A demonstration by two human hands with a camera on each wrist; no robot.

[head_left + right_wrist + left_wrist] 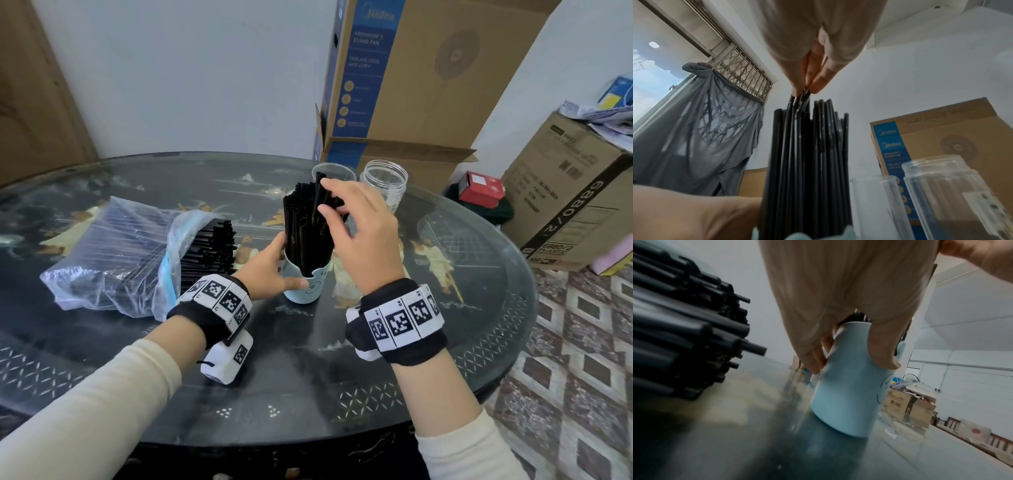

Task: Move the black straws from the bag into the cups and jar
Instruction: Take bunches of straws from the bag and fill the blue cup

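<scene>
Keep your left hand (270, 265) wrapped round the blue cup (306, 286) so it stays upright while your right hand (356, 226) pinches a few straws (305, 222) by their tops. Ease them straight down among the rest. More wait in the bag (126, 253); the clear cup (337, 172) and jar (385, 180) behind look unfilled.

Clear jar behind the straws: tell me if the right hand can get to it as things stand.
Probably yes. The clear jar stands open just beyond the right hand, with nothing between them, but that hand pinches straws in the blue cup.
</scene>
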